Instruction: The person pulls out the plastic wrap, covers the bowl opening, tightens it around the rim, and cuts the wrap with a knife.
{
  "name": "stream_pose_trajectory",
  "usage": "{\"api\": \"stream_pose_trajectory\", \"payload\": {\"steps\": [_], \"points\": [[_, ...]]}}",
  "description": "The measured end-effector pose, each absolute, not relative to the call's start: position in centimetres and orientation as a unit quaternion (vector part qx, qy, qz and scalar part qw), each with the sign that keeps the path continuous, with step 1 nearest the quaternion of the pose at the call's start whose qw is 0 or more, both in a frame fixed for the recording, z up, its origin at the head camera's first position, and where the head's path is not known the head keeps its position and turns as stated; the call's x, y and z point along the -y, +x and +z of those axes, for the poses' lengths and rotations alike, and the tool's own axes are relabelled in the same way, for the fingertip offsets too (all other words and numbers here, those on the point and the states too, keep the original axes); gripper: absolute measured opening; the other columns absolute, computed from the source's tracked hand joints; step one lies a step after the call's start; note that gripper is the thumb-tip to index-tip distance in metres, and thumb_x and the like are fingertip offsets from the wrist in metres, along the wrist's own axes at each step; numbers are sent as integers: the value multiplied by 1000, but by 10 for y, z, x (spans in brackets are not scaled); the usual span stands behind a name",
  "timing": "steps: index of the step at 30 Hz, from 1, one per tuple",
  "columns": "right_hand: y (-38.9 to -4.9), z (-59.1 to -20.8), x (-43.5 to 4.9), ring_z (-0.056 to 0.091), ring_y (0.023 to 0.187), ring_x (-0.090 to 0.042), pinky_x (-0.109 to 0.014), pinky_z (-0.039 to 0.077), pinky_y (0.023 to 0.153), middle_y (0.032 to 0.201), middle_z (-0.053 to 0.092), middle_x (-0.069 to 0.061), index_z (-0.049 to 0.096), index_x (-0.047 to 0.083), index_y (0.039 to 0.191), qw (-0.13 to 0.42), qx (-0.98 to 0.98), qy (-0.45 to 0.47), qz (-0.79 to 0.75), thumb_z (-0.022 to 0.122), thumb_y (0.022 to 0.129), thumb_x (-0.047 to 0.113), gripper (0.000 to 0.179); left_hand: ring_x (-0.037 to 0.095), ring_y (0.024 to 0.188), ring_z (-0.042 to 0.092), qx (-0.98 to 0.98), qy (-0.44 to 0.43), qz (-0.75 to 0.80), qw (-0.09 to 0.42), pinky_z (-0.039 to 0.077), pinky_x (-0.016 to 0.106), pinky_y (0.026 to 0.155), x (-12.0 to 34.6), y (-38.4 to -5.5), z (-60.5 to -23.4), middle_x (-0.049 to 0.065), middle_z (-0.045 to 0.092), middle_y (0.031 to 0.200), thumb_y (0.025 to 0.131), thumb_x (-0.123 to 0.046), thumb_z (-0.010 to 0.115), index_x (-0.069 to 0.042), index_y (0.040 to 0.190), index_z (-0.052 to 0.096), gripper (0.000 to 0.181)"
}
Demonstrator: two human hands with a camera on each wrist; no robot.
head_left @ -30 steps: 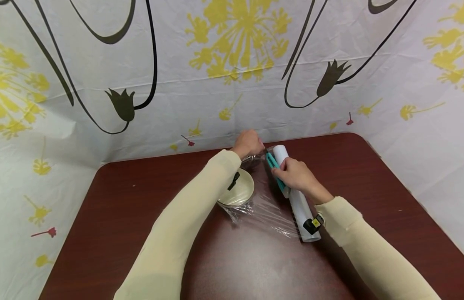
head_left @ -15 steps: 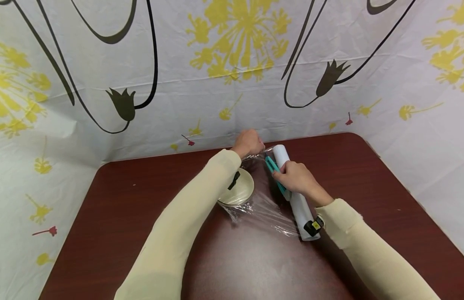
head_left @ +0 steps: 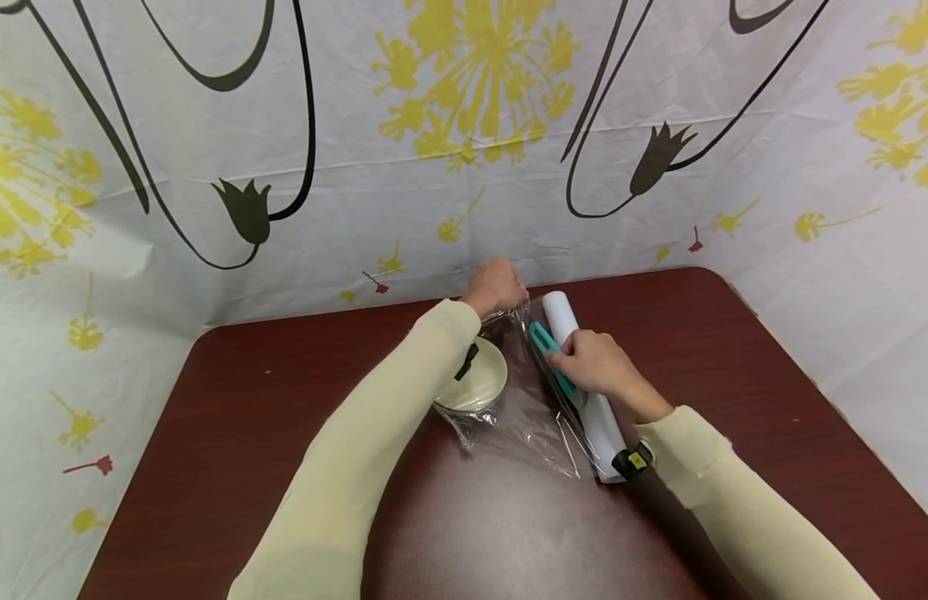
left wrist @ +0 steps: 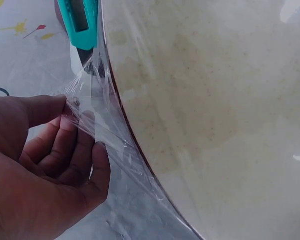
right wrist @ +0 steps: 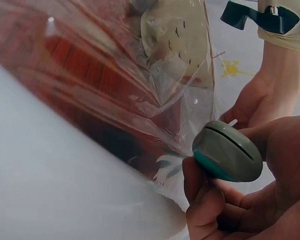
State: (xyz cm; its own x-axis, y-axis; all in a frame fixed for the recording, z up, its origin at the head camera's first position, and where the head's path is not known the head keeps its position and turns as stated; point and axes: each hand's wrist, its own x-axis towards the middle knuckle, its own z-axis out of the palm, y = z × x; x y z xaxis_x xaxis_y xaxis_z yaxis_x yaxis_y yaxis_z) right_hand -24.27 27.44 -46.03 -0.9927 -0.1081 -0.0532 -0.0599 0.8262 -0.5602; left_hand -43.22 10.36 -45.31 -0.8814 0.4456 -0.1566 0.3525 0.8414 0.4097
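Note:
My left hand pinches a corner of clear plastic wrap between thumb and fingers, beyond the bowl. The wrap stretches over a round cream bowl, partly hidden by my left sleeve. In my right hand is a teal utility knife, its tip pointing toward my left hand. A dark blade end shows below the teal knife in the left wrist view, against the gathered film. Alongside the knife lies a white roll of plastic wrap, beneath my right hand. The right wrist view shows the knife's grey butt end.
The dark red-brown table extends to both sides and toward me. A white curtain with yellow and dark flower prints hangs right behind its far edge. Black bands sit on both wrists.
My right hand and the knife have shifted slightly toward me along the roll. The wrap beside the roll now hangs looser, with a folded edge along it. My left hand stays nearly in place.

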Motion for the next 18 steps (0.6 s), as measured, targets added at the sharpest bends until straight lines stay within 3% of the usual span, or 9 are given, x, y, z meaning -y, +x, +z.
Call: {"api": "stream_pose_trajectory", "payload": {"steps": [4, 10, 15, 18], "points": [[-249, -480, -285, 48, 52, -14, -32, 38, 47, 57, 46, 8, 55, 22, 68, 18, -957, -60, -284, 69, 103, 43, 43, 13, 57, 47, -949, 216, 193, 123, 41, 29, 54, -102, -435, -456, -7, 57, 60, 105, -30, 64, -22, 62, 59, 43], [-214, -428, -259, 54, 59, -18, -33, 44, 54, 64, 53, 3, 61, 12, 77, 47, -957, -44, -285, 69, 104, 33, 35, 15, 78, 66, -951, 214, 194, 109, 55, 31, 67, -104, -438, -459, -9, 74, 79, 103, -32, 69, -22, 72, 76, 33], [-249, -502, -293, 61, 59, -16, -35, 50, 51, 67, 62, 5, 68, 20, 82, 32, -964, -37, -262, 71, 102, 50, 36, 16, 79, 67, -953, 214, 190, 102, 56, 31, 67, -104, -437, -460, -9, 75, 80, 102, -32, 71, -22, 74, 78, 31], [-251, -521, -304, 61, 59, -19, -36, 48, 49, 67, 63, 3, 68, 20, 82, 14, -963, -55, -264, 72, 102, 49, 35, 16, 78, 67, -952, 212, 196, 100, 55, 29, 65, -104, -438, -460, -9, 75, 79, 102, -32, 71, -22, 73, 78, 32]]}}
